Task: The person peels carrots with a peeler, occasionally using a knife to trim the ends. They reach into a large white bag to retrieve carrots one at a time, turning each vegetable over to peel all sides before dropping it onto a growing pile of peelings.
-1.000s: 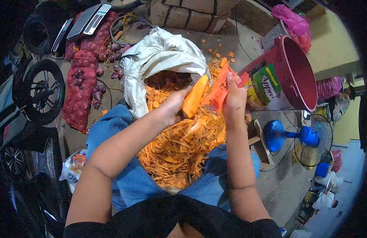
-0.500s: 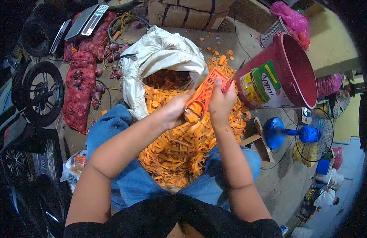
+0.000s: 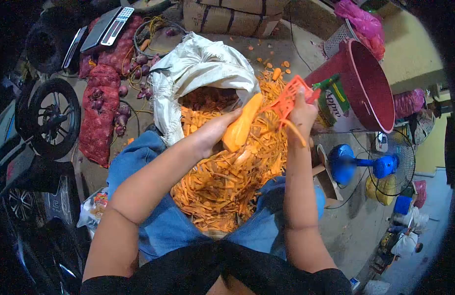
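My left hand (image 3: 215, 132) is closed around a thick, peeled carrot (image 3: 243, 123), which slants upward over the peelings. In my right hand (image 3: 302, 115) is an orange-red plastic peeler (image 3: 285, 101), held up and to the right, apart from the carrot. A strip of peel (image 3: 297, 133) dangles beneath the peeler. Something red sticks out beside my right thumb; I cannot make out what it is. Between my knees lies a heap of carrot peelings (image 3: 217, 182), spreading up to the mouth of a white woven sack (image 3: 203, 59).
A red bucket (image 3: 370, 83) stands tilted close to my right hand. Farther right is a blue fan (image 3: 343, 164). Red net bags of onions (image 3: 97, 118) and a scale (image 3: 102, 30) are on the left, beside a motorbike wheel (image 3: 54, 118). A cardboard box (image 3: 232, 19) sits behind the sack.
The peeler has come off the carrot and moved up and right with my right hand. More of the carrot now shows in my left hand, and a peel strip hangs below the peeler.
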Demonstrator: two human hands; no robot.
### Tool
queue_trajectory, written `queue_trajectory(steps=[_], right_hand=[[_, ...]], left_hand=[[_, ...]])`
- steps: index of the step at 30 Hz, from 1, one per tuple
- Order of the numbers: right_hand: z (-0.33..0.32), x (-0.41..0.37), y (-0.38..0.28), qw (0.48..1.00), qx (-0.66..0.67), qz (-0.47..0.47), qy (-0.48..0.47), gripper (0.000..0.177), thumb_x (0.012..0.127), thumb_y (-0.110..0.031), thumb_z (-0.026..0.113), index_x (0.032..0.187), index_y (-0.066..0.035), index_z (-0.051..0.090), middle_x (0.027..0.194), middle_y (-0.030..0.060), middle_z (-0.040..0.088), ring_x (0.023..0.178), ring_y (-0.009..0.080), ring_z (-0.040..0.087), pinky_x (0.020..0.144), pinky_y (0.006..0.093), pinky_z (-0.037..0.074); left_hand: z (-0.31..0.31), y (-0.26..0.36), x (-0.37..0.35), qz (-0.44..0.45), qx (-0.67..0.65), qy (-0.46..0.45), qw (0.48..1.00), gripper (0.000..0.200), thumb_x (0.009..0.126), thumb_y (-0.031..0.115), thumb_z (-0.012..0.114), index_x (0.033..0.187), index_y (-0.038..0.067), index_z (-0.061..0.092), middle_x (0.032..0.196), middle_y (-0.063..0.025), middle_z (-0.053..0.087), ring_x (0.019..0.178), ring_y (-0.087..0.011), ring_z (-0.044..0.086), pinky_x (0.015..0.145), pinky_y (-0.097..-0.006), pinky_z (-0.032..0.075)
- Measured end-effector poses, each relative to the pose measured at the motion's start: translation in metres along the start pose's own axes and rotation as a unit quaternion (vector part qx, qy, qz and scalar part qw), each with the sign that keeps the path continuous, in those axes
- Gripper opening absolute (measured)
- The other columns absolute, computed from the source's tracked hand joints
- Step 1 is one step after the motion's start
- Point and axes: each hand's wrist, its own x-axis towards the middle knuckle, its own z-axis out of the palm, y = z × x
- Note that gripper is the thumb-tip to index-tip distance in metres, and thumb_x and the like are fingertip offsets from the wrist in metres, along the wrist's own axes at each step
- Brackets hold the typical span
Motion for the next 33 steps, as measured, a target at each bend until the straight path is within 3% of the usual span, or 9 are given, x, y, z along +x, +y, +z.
queue_trajectory(steps=[3, 5, 7, 9, 10, 25, 28, 30, 33], right_hand=[[0.002, 0.0, -0.004, 0.989, 0.027, -0.047, -0.135, 0.021, 0.077, -0.016, 0.049, 0.09, 0.0, 0.048, 0.081, 0.0044, 0.053, 0.07, 0.0105, 0.048, 0.064, 0.0226, 0.039], [-0.001, 0.001, -0.012, 0.96, 0.196, 0.1, -0.175, 0.022, 0.077, -0.018, 0.049, 0.09, 0.0, 0.048, 0.079, 0.0036, 0.053, 0.069, 0.0099, 0.048, 0.063, 0.0236, 0.039], [-0.003, 0.001, -0.012, 0.975, 0.136, 0.069, -0.16, 0.021, 0.078, -0.019, 0.049, 0.087, 0.0, 0.048, 0.075, 0.0022, 0.053, 0.067, 0.0086, 0.046, 0.061, 0.0235, 0.039], [-0.004, -0.005, -0.015, 0.965, -0.201, -0.146, -0.08, 0.021, 0.078, -0.02, 0.048, 0.084, 0.0, 0.048, 0.071, 0.0015, 0.051, 0.064, 0.0076, 0.045, 0.059, 0.0228, 0.038], [0.001, -0.006, -0.007, 0.992, 0.009, -0.075, -0.101, 0.02, 0.078, -0.02, 0.049, 0.082, 0.0, 0.049, 0.07, 0.0018, 0.05, 0.063, 0.0086, 0.045, 0.057, 0.0235, 0.038], [0.011, -0.02, -0.004, 0.991, 0.13, 0.012, 0.036, 0.015, 0.078, -0.017, 0.048, 0.077, -0.003, 0.046, 0.072, -0.0009, 0.044, 0.059, 0.0062, 0.04, 0.054, 0.02, 0.034], [0.009, -0.019, -0.004, 0.986, 0.153, 0.037, 0.045, 0.015, 0.078, -0.017, 0.048, 0.076, -0.003, 0.046, 0.071, -0.0004, 0.045, 0.06, 0.0065, 0.041, 0.054, 0.0205, 0.034], [0.007, -0.021, -0.009, 0.994, 0.101, 0.029, 0.038, 0.015, 0.078, -0.017, 0.048, 0.076, -0.002, 0.047, 0.071, -0.0001, 0.045, 0.061, 0.0066, 0.041, 0.054, 0.0209, 0.035], [0.01, -0.031, -0.015, 0.998, 0.043, 0.048, 0.0, 0.017, 0.079, -0.018, 0.048, 0.079, 0.0, 0.047, 0.07, 0.0009, 0.047, 0.061, 0.0075, 0.042, 0.054, 0.0221, 0.035]], left_hand=[[-0.006, 0.003, 0.002, 0.025, 0.022, -0.005, 0.999, 0.027, 0.078, 0.028, 0.045, 0.092, 0.005, 0.047, 0.073, -0.0029, 0.054, 0.062, -0.0119, 0.053, 0.055, -0.0228, 0.044], [-0.009, 0.007, 0.0, 0.064, 0.053, -0.012, 0.996, 0.027, 0.075, 0.023, 0.048, 0.095, 0.005, 0.046, 0.076, -0.0034, 0.054, 0.064, -0.0118, 0.053, 0.057, -0.0221, 0.044], [-0.011, 0.007, 0.001, 0.103, 0.086, -0.02, 0.991, 0.03, 0.072, 0.018, 0.051, 0.098, 0.004, 0.044, 0.079, -0.0039, 0.053, 0.066, -0.0116, 0.052, 0.059, -0.0215, 0.043], [-0.014, 0.004, 0.006, 0.114, 0.108, -0.025, 0.987, 0.039, 0.068, 0.011, 0.053, 0.104, 0.004, 0.04, 0.087, -0.0055, 0.051, 0.071, -0.0113, 0.051, 0.063, -0.0219, 0.043], [-0.013, 0.003, 0.006, 0.113, 0.108, -0.025, 0.987, 0.039, 0.068, 0.011, 0.053, 0.104, 0.004, 0.04, 0.087, -0.0055, 0.051, 0.071, -0.0113, 0.051, 0.063, -0.0219, 0.043], [0.003, -0.002, 0.006, 0.049, -0.006, -0.157, 0.986, 0.037, 0.071, 0.008, 0.043, 0.107, 0.003, 0.035, 0.091, -0.0125, 0.053, 0.088, -0.0211, 0.052, 0.055, -0.0291, 0.047], [0.0, -0.01, 0.017, 0.057, -0.015, -0.171, 0.983, 0.033, 0.075, 0.015, 0.04, 0.105, 0.003, 0.036, 0.09, -0.0126, 0.053, 0.084, -0.0206, 0.054, 0.053, -0.0295, 0.047], [-0.001, -0.008, 0.02, -0.023, -0.079, -0.045, 0.996, 0.031, 0.081, 0.023, 0.035, 0.104, 0.003, 0.038, 0.09, -0.0129, 0.053, 0.078, -0.0188, 0.055, 0.052, -0.0292, 0.047], [-0.015, -0.016, 0.032, 0.033, -0.152, -0.144, 0.977, 0.034, 0.083, 0.031, 0.031, 0.097, 0.004, 0.045, 0.084, -0.0087, 0.055, 0.073, -0.0184, 0.056, 0.063, -0.0299, 0.047]])
